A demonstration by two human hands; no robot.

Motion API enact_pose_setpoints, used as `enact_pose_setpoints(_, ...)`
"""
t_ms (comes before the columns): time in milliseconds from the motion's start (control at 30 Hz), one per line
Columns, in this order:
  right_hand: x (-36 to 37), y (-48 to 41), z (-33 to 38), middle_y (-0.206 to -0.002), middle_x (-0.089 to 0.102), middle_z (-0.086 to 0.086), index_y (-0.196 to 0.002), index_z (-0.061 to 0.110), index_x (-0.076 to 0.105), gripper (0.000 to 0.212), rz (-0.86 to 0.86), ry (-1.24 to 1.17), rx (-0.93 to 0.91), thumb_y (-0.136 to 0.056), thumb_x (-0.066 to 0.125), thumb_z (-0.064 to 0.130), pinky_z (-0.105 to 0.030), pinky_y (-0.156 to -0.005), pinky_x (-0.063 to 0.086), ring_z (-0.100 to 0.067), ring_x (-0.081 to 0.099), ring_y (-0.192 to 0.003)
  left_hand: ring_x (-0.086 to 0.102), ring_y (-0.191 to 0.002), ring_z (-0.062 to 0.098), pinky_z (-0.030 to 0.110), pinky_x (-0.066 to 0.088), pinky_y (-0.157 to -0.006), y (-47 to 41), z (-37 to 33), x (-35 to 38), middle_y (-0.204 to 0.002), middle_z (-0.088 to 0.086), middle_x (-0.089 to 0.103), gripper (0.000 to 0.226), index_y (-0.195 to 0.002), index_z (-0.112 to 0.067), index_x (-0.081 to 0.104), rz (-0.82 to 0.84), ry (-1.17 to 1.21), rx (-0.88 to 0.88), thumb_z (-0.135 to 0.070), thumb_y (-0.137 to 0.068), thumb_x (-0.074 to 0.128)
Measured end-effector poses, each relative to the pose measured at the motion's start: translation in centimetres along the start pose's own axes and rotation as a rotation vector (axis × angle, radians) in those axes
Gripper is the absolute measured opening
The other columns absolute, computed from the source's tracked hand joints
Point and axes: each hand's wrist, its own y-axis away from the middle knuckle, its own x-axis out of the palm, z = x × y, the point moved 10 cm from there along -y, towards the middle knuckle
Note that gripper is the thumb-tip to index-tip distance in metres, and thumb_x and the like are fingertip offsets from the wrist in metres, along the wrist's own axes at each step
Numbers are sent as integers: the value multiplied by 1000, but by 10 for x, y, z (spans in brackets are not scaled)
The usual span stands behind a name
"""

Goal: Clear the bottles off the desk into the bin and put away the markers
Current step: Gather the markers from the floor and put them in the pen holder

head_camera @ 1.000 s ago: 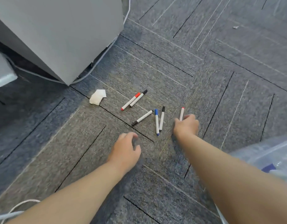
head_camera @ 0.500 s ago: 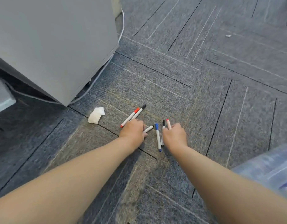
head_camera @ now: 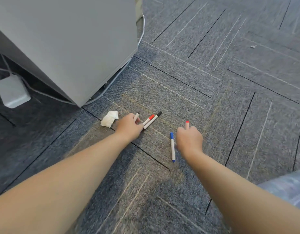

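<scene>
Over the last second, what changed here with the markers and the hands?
The left hand took up the lone black marker and moved over to the red-and-black pair. The right hand lifted the red marker; the black one that lay beside the blue marker is gone from the floor, probably in the same grip. Blue marker, pair and tissue stayed put.
</scene>
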Motion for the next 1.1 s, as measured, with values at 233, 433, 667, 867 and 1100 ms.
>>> enact_pose_setpoints(233, 34, 4, -16, -114, 63, -19, -119, 0, 44, 46, 168, 406, 18, -94, 52, 38, -39, -82, 48, -34, 61, -105, 57, -86, 23, 29, 40, -69, 0, -9, 13, -104, 7, 67, 22, -104, -11, 61, 73, -254, 92, -28, -91, 63)
enact_pose_setpoints(433, 35, -3, -17, -116, 65, -17, -119, -1, 47, 48, 157, 496, 10, -93, 55, 39, -32, -70, 43, -31, 64, -106, 54, -85, 32, 30, 36, -66, 5, -17, 8, -95, 15, 56, 22, -103, -2, 55, 83, -214, 59, -21, -94, 49)
enact_pose_setpoints(667, 36, -6, -16, -112, 64, -16, -118, 1, 51, 39, 206, 538, -16, -98, 47, 34, -32, -67, 43, -31, 62, -93, 51, -82, 25, 39, 48, -77, 4, -59, 14, -110, 14, 50, 19, -108, -9, 56, 9, -180, 242, -16, -96, 43)
enact_pose_setpoints(867, 24, -3, 0, -108, 61, -21, -68, 10, 42, 31, 310, 570, -92, -97, 40, 18, -31, -74, 39, -36, 59, -110, 57, -106, 28, 35, 45, -82, 20, -45, 62, -115, 6, 55, 51, -116, -16, 52, 254, -445, 320, -45, -79, 72)
enact_pose_setpoints(1100, 0, -6, -3, -110, 55, -17, -123, 1, 44, 29, 204, 369, -12, -97, 39, 12, -34, -71, 38, -29, 50, -89, 55, -80, 26, 33, 39, -62, 24, -37, 60, -92, 7, 55, 17, -113, -9, 49, 225, -404, 283, -15, -98, 45)
